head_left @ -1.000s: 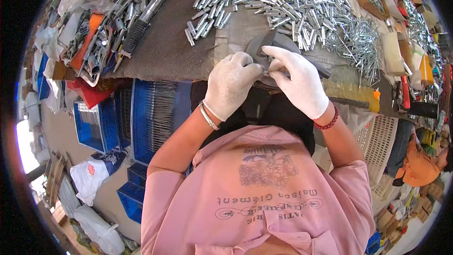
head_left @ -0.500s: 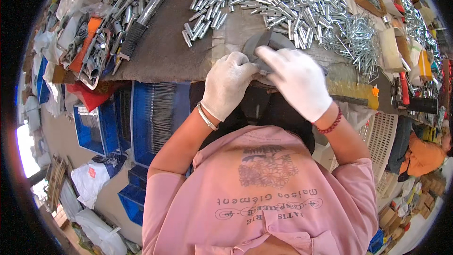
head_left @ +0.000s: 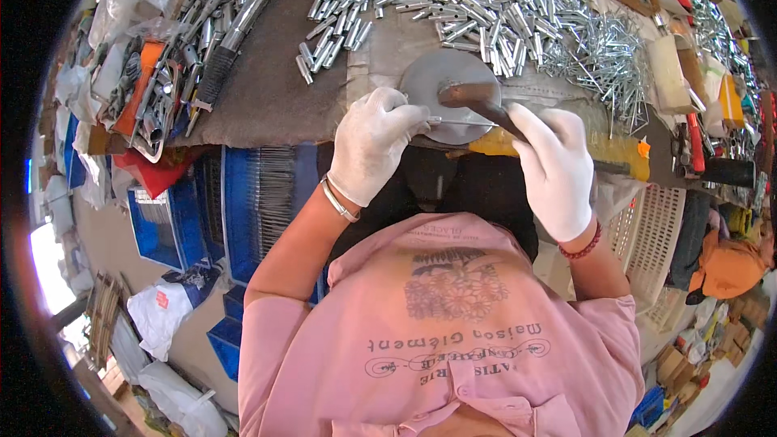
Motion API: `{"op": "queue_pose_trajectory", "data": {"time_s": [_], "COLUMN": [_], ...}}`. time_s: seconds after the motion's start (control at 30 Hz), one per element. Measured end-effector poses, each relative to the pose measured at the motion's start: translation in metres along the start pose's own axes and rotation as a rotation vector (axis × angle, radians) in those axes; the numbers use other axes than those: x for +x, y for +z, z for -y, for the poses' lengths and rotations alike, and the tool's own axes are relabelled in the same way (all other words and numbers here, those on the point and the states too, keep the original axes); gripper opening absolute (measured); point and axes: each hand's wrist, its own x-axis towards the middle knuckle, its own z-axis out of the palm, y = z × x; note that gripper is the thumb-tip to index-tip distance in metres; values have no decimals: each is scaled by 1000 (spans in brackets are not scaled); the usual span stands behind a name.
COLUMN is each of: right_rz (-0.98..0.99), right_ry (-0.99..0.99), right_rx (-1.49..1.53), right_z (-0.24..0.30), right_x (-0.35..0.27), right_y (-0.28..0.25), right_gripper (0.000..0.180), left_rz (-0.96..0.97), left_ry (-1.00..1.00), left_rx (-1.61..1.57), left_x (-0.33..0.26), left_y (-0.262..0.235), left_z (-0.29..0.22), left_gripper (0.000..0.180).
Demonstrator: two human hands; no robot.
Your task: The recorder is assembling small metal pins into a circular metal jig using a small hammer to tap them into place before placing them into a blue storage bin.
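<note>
A hammer (head_left: pixel 484 103) and a thin rod (head_left: pixel 460 121) over a round plate (head_left: pixel 425 81)

The left hand (head_left: pixel 376 143) pinches one end of the rod, its fingers closed. The right hand (head_left: pixel 558 171) is curled around the hammer's handle. The rod is over the plate's near side. Shiny tubes (head_left: pixel 477 2) lie behind.

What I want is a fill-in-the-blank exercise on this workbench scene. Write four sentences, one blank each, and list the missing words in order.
1. The left hand holds a slim metal piece by the round disc, whose colour is ____.
2. The right hand grips the hammer by its ____.
3. The gloves on both hands are ____.
4. The beaded bracelet is ____ in colour.

Missing words: grey; handle; white; red.
</note>
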Motion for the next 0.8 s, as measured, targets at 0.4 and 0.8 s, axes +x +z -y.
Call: {"op": "queue_pose_trajectory", "data": {"time_s": [0.4, 0.8], "right_rz": [234, 406], "right_ry": [116, 218], "right_rx": [246, 119], "right_z": [-13, 13], "right_x": [12, -8], "right_y": [13, 37], "right_gripper": [52, 13], "left_rz": [19, -11], "left_ry": [-27, -99], "left_rx": [-33, -60], "left_x": [2, -2], "left_y": [-5, -10], "left_z": [-5, -15], "left_gripper": [20, 26]}}
